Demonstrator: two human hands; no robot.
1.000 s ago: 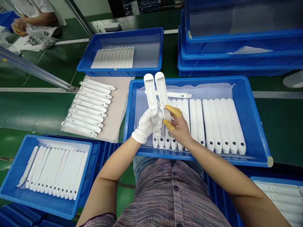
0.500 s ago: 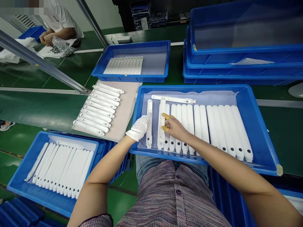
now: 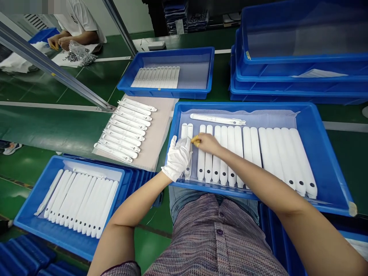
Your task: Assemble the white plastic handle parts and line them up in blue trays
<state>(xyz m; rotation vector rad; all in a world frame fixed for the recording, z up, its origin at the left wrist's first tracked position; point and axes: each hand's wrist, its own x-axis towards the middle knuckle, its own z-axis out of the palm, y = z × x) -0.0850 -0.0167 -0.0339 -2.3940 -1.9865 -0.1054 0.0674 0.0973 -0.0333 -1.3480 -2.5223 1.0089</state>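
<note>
If twelve o'clock is straight ahead of the person's chest, two white strips (image 3: pixel 190 129) lie at about eleven, in the left end of the big blue tray (image 3: pixel 326 168). The left hand (image 3: pixel 177 155), in a white glove, is over the middle of them. Its fingers are loose and partly spread, but the glove hides whether they touch or hold a strip. The right hand (image 3: pixel 205 142), nearer twelve, has its yellow-covered thumb and finger close together right next to the glove; I cannot tell if they pinch anything. It seems best to press softly, keep both strips flat and make their ends line up. The right arm should stay lifted, as it crosses above the long row of strips (image 3: pixel 255 147), from twelve to nearly two. Past that, a loose strip (image 3: pixel 217 119) lies sideways at twelve. Farther off, a pale mat (image 3: pixel 158 136) at eleven has more strips, and another blue tray (image 3: pixel 194 71) sits at half past eleven.
</note>
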